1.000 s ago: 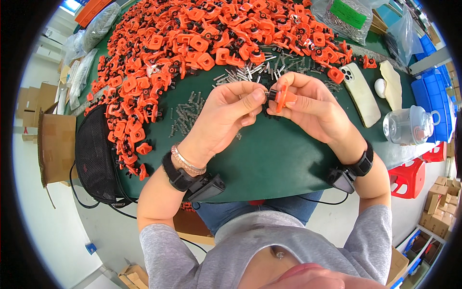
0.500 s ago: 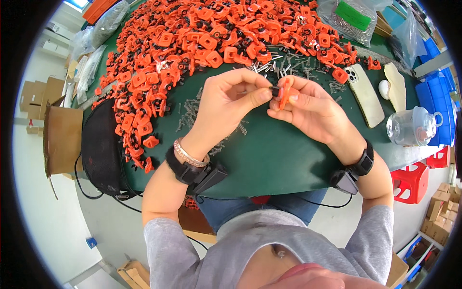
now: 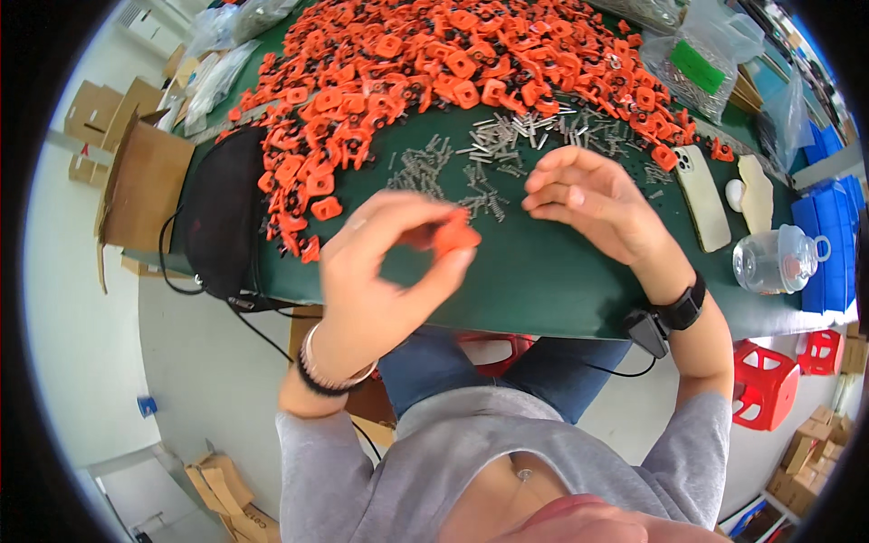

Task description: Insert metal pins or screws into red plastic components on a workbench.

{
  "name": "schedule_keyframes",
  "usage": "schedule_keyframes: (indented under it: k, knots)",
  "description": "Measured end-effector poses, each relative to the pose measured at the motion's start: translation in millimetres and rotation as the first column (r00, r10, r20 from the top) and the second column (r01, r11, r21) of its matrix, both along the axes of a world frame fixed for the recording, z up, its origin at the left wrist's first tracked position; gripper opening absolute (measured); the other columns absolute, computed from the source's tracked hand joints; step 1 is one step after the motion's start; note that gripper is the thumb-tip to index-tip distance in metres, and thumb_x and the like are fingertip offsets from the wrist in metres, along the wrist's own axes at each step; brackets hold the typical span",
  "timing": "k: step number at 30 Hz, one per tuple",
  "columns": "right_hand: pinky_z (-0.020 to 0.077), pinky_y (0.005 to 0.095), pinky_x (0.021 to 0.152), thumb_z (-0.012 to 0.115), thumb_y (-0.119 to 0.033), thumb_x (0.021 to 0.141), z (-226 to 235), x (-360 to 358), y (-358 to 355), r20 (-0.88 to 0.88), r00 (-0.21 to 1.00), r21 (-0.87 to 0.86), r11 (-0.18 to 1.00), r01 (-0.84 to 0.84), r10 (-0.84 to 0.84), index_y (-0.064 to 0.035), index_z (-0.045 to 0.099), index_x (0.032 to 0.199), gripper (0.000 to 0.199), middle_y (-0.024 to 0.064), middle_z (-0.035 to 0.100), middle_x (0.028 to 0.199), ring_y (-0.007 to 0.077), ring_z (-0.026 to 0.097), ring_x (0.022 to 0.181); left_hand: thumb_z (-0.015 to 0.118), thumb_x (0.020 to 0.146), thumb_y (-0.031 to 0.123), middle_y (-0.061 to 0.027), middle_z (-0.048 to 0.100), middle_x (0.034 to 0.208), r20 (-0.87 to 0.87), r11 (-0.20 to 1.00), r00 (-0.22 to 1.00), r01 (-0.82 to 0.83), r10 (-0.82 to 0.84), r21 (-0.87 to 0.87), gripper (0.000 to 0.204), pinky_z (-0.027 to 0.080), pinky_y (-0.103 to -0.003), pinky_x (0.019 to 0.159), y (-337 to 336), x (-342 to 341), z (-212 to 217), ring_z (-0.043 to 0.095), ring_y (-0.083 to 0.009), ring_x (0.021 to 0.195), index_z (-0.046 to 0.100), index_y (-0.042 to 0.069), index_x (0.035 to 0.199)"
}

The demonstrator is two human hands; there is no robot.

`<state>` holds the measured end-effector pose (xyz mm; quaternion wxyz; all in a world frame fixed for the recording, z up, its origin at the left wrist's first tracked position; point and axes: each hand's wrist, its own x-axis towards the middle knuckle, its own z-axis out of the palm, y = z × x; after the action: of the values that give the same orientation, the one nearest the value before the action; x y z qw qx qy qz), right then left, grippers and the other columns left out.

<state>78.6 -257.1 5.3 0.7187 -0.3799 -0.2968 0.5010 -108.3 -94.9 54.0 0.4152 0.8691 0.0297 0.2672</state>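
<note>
My left hand (image 3: 376, 271), blurred by motion, pinches a small orange plastic part (image 3: 455, 236) between thumb and fingers above the near side of the table. To its right my right hand (image 3: 605, 204) hangs over the table with loosely curled fingers, apart from the thumb, and nothing shows in it. Beyond the hands lie loose metal pins (image 3: 507, 134) and small coil springs (image 3: 421, 170), scattered on the green tabletop (image 3: 534, 281). A large heap of orange parts with black fittings (image 3: 389, 100) spreads across the far side and down the left.
A black bag (image 3: 222, 217) and an open cardboard box (image 3: 149, 185) stand at the left. On the right are a phone (image 3: 704, 204), a clear plastic jug (image 3: 769, 261), blue bins (image 3: 828, 235) and a bag of metal pieces (image 3: 692, 77). A red stool (image 3: 765, 385) stands below.
My hands have separated. The left has drawn down and toward me with the orange part, while the right has let go of it and moved slightly right. The view has shifted.
</note>
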Motion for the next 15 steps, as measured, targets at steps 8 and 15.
schedule_keyframes:
  k: [8,15]
  knots:
    - [0.0463,0.0295,0.082,0.057,-0.014,0.086,-7.0,14.4,-0.9,0.022,0.997,-0.036,0.996,0.08,-0.079,-0.0021,0.056,0.103,0.02,0.0063,0.059,0.09,0.0151,0.058,0.086,0.065,0.076,0.01,-0.0075,0.059,0.063,-0.654,0.833,0.609,-0.549,0.45,0.063,0.019,0.045,-0.023,0.056,25.1,-127.5,-38.8,0.059,-0.0103,0.059,0.06,-0.005,0.087]
    - [0.0468,0.0284,0.08,0.057,-0.013,0.086,-8.7,9.8,2.8,0.132,0.989,-0.1,0.992,0.074,-0.06,-0.0026,0.057,0.098,0.016,0.0043,0.059,0.089,0.0126,0.057,0.084,0.066,0.075,0.024,-0.0205,0.057,0.057,-0.499,0.656,0.426,-0.521,0.755,0.546,0.033,0.046,-0.04,0.054,61.3,-164.1,-131.7,0.057,-0.0367,0.056,0.059,-0.006,0.065]
